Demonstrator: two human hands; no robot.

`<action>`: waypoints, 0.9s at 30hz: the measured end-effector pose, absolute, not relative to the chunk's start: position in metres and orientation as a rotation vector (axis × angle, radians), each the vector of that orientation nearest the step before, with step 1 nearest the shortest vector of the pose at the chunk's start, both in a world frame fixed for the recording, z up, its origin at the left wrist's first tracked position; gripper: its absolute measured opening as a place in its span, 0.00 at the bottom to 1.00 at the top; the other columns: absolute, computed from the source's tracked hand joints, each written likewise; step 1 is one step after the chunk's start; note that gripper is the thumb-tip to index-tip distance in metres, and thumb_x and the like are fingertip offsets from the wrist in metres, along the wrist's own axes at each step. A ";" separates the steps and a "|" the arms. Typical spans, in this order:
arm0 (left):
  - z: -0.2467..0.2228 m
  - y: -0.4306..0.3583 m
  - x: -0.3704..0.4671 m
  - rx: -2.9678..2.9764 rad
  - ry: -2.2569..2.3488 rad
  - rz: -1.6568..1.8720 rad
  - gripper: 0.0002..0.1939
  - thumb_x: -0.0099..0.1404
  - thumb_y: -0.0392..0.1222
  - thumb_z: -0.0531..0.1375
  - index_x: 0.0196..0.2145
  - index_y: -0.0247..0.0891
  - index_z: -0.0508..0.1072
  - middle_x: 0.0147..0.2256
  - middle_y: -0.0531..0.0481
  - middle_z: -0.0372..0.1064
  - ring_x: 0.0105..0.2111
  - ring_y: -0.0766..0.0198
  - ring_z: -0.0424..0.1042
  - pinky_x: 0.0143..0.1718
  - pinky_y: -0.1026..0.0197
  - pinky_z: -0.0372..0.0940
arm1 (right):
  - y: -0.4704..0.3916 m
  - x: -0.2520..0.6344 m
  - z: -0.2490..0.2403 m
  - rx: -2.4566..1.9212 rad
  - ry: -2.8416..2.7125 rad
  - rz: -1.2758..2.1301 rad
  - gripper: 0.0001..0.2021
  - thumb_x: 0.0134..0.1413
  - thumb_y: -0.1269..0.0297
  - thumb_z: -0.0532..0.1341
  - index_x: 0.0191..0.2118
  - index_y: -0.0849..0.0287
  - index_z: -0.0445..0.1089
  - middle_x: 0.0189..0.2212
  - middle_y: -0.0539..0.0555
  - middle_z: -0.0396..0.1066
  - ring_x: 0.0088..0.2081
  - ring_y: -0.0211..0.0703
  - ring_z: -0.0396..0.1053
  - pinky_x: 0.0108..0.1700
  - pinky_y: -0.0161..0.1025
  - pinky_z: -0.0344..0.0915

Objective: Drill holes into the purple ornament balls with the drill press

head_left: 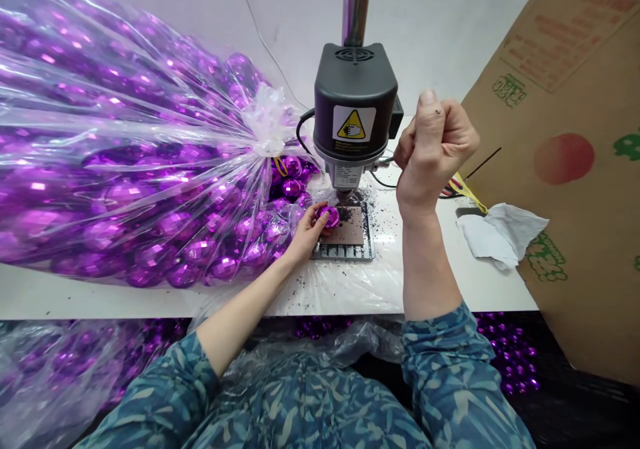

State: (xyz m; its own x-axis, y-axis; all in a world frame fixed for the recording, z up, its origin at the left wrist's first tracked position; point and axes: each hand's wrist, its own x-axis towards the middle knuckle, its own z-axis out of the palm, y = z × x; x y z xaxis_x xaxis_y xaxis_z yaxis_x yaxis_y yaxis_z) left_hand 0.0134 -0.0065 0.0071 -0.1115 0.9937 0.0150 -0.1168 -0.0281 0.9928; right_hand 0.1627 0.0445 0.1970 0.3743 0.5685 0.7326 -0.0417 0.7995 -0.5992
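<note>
My left hand (311, 230) has its fingers closed on a shiny purple faceted ball (329, 216), held low beside the chuck of a small drill press (355, 96). Under the ball is a brown board (350, 234) on the slotted metal base (345, 254), scattered with dark shavings. My right hand (434, 152) is raised in a fist at the machine's right side. A short metal stub leads from the machine towards it; the lever in the fist is mostly hidden by my fingers.
A large clear plastic bag (150, 189) of purple faceted balls fills the left side, with loose balls (293, 187) near its tied neck. Crumpled white paper (501, 234) lies at right, before a tall cardboard box (555, 102). More purple balls (510, 356) show below the table edge.
</note>
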 end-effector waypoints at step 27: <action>-0.010 0.000 0.032 1.730 1.369 1.383 0.27 0.62 0.48 0.70 0.56 0.40 0.71 0.51 0.42 0.73 0.53 0.51 0.72 0.56 0.47 0.66 | 0.046 0.164 0.197 -0.470 -1.141 0.386 0.31 0.54 0.39 0.61 0.21 0.54 0.44 0.12 0.41 0.45 0.14 0.26 0.42 0.17 0.35 0.41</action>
